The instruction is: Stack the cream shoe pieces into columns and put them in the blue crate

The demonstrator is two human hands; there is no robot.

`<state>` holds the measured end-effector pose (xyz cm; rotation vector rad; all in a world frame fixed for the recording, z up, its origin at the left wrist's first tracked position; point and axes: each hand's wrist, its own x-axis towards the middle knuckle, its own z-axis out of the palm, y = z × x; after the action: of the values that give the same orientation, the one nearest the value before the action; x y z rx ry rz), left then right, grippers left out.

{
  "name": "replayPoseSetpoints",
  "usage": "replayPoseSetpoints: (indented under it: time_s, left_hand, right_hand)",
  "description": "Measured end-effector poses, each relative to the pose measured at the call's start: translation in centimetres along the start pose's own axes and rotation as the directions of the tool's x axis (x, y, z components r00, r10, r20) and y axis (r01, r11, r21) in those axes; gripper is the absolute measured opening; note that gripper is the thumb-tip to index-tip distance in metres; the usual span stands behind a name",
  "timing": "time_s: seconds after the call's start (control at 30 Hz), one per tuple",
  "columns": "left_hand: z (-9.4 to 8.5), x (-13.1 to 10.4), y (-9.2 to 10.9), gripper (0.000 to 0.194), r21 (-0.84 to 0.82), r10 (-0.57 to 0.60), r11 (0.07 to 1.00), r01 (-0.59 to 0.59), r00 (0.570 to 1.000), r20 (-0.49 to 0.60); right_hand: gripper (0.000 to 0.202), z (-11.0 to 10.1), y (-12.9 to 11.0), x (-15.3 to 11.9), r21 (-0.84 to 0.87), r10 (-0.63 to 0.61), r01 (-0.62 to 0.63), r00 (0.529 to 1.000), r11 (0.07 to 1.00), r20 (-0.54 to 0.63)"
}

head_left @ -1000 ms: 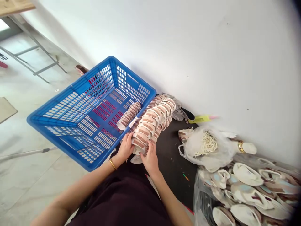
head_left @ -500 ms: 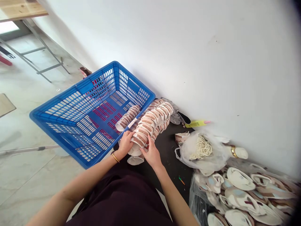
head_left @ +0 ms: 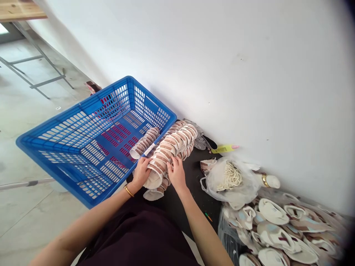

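Left hand and right hand closed around the near end of a long nested row of shoe uppers, one grip on each side. Row lying on dark mat, far end toward wall. Blue basket just left, holding a shorter bundle. Plastic bag to the right.

You are wearing the only camera on your head, and it is looking forward and steeply down over your lap at close range, tilting so the white wall is running diagonally across the top. It is taking in your forearms at the bottom edge, the blue basket at left and the floor stretching away at upper left.
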<state>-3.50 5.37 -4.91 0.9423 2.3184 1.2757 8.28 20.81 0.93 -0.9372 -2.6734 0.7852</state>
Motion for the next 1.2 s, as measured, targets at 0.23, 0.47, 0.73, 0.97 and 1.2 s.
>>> replayPoseSetpoints:
  time_s: [0.23,0.47,0.73,0.97,1.2]
  left_hand:
    - [0.0,0.3,0.4,0.035,-0.037,-0.056,0.998,0.055,0.998,-0.024]
    - [0.2,0.2,0.4,0.034,-0.064,-0.073,0.995,0.071,0.997,-0.032]
    - [-0.1,0.6,0.4,0.031,-0.059,-0.064,0.996,0.063,0.998,-0.009]
    - [-1.3,1.5,1.3,0.032,-0.024,-0.067,0.997,0.068,0.997,0.048]
    - [-1.3,1.8,1.1,0.030,0.002,-0.035,0.999,0.035,0.998,0.047]
  right_hand:
    - [0.034,-2.6,0.0,2.8,-0.169,-0.197,0.203,0.979,0.964,0.051]
    - [0.035,-3.6,0.6,6.2,-0.090,-0.182,0.199,0.970,0.976,0.163]
    - [0.053,-1.3,1.2,8.0,-0.021,0.054,-0.054,0.998,0.998,0.012]
    - [0.060,-1.2,3.0,12.1,-0.059,0.264,-0.264,0.964,0.963,0.003]
    - [0.041,-2.3,2.9,12.9,-0.205,0.314,-0.317,0.948,0.926,-0.047]
